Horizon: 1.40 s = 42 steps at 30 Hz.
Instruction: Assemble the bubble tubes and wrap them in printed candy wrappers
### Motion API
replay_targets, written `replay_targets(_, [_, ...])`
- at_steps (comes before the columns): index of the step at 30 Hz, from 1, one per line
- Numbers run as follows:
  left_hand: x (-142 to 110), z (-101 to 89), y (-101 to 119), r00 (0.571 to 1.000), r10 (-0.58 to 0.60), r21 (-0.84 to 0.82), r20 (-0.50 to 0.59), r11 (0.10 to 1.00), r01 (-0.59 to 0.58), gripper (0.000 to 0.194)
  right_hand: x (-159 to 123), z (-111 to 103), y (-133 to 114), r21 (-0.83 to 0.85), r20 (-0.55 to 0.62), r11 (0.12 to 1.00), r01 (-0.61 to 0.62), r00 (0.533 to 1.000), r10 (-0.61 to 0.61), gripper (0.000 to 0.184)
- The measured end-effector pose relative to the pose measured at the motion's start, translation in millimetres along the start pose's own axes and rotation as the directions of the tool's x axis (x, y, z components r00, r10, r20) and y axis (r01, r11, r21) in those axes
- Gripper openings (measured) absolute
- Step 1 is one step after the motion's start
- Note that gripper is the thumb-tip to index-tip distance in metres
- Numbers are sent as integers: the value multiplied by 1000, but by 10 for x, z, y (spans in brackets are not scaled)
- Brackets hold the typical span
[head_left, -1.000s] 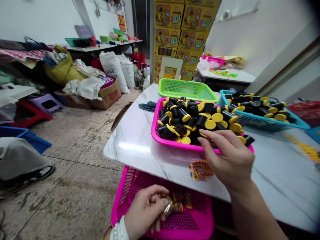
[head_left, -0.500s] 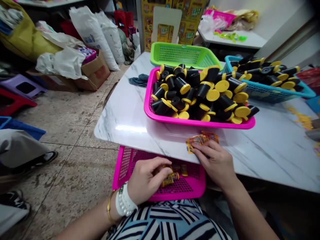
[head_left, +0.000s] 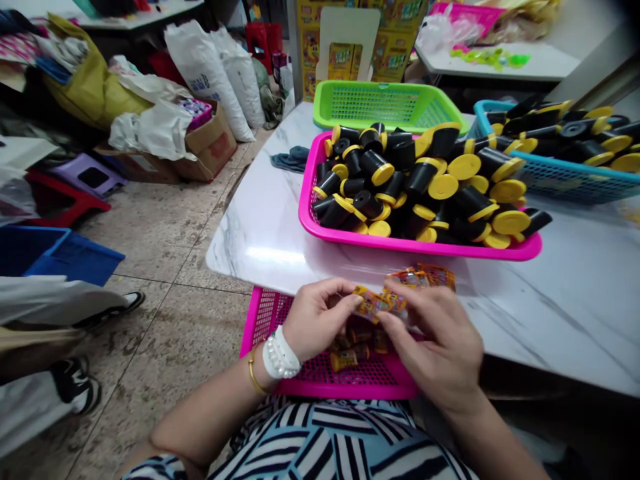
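Sachet print unreadable, partly hidden by fingers. Left hand [head_left: 320, 317] and right hand [head_left: 440, 343] fingers pinched shut on orange sachet [head_left: 377, 303].

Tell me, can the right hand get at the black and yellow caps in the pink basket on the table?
Probably yes. The pink basket is open-topped and sits just beyond the right hand, with only bare marble between. But that hand and the left hand are pinching an orange packet, so it isn't free.

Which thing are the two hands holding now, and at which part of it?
Both hands hold one small orange packet. The left hand pinches its left end and the right hand pinches its right end, above the pink basket on the lap.
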<state>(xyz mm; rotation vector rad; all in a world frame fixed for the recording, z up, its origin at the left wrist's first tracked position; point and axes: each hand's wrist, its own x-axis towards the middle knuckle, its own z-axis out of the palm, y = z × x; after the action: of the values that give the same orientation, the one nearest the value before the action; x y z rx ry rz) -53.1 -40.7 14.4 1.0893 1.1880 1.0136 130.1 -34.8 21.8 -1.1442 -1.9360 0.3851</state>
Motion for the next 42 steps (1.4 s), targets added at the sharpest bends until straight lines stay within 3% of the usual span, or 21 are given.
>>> replay_targets(2, [-3,-96,32,997,23,74,70,997,-28,15,75,-22,-22,30,124,996,-84,989,79,45])
replay_targets(4, [-13,-153,63,994,44,99,102,994,-54,14,130,7,-24,83,294,989,-121,952,92,24])
replay_targets(5, [-25,-164,74,996,64,92,64,993,-70,16,144,42,-22,107,341,984,-140,935,97,14])
replay_targets(6, [-43,-166,81,995,96,74,-19,993,-94,18,147,89,-19,123,347,978,-169,931,117,19])
replay_targets(8, [-100,-147,73,964,156,36,-217,988,-152,19,133,194,-3,147,272,958,-247,941,201,30])
replay_targets(10, [-174,-112,32,930,172,26,-324,985,-173,16,112,287,28,173,198,933,-316,939,281,30])
replay_targets(18, [-240,28,-160,944,109,24,-311,994,-107,22,89,401,122,259,155,906,-335,940,303,24])
replay_targets(23, [-203,31,-122,903,137,2,-407,989,-148,19,70,397,104,342,136,858,-384,924,359,24])
replay_targets(28, [-241,35,-106,906,190,25,-379,980,-195,17,53,424,108,304,84,904,-302,953,291,21])
replay_targets(33, [-269,35,-100,887,194,34,-419,980,-198,15,35,458,124,289,70,909,-301,953,293,18])
replay_targets(38, [-235,43,-107,877,250,71,-410,968,-242,12,30,482,116,245,44,953,-178,984,172,14])
replay_targets(42, [-160,39,-111,869,230,54,-438,972,-230,6,94,464,160,221,146,968,-115,986,84,18])
